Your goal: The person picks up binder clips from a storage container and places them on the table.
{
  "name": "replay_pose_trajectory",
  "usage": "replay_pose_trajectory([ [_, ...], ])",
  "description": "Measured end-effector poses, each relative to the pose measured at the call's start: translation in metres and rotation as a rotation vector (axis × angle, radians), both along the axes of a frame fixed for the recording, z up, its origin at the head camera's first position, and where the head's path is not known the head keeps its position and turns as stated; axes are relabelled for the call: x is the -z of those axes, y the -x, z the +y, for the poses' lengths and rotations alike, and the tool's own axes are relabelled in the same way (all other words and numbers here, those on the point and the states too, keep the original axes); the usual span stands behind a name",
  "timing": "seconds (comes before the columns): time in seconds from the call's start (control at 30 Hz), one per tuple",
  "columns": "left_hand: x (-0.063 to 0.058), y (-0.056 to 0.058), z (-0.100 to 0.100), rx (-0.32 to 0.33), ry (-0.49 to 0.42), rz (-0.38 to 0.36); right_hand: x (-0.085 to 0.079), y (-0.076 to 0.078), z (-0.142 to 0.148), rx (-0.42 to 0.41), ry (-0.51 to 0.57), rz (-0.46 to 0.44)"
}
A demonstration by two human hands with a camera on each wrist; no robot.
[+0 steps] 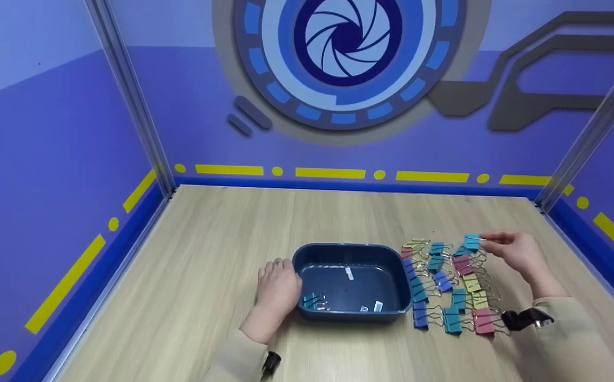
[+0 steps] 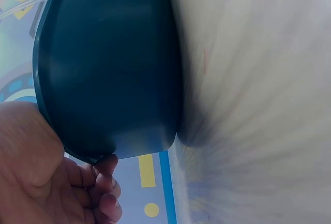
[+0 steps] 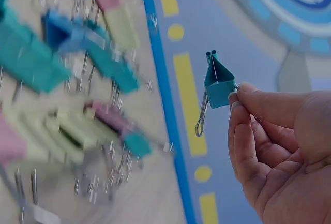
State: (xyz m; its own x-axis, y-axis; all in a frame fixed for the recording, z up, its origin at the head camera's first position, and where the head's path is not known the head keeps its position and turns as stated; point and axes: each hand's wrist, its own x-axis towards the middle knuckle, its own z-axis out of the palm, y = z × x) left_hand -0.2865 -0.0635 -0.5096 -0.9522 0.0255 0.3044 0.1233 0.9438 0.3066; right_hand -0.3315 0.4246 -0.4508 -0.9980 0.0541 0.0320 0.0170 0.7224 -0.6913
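My left hand [image 1: 279, 286] grips the rim of a dark blue plastic bin [image 1: 352, 317] at its left side. In the left wrist view its curled fingertips lie against the bin's outer wall [image 2: 114, 69]. Between thumb and fingers, my right hand [image 1: 516, 254] pinches a teal binder clip [image 3: 220, 93] by a wire handle, raised above the back of the clip rows. A few teal binder clips [image 1: 311, 301] lie in the bin's front left corner. Right of the bin, rows of binder clips in teal, blue [image 1: 420, 315], yellow [image 1: 472, 283] and pink [image 1: 483, 321] cover the table.
The wooden table [image 1: 222, 233] is enclosed by blue printed panels at the back and sides, with metal posts [image 1: 136, 101] at the corners. Small white labels [image 1: 349, 274] show on the bin's floor and inner wall.
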Motion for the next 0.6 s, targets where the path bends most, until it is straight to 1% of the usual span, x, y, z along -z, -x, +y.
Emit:
replay_pose_trajectory([
  [0.17,-0.001,0.0,0.0,0.006,0.004,-0.002,0.011,0.001,0.026,0.085,0.002,-0.031],
  [0.33,-0.002,0.0,0.0,0.011,0.011,-0.022,0.018,0.0,0.043,0.165,0.009,-0.083],
  [0.5,-0.003,0.001,0.0,0.01,0.0,-0.04,0.025,0.001,0.051,0.215,0.033,-0.166],
  [0.6,-0.003,0.001,0.001,0.009,-0.002,-0.04,0.028,0.001,0.053,0.221,0.063,-0.218],
])
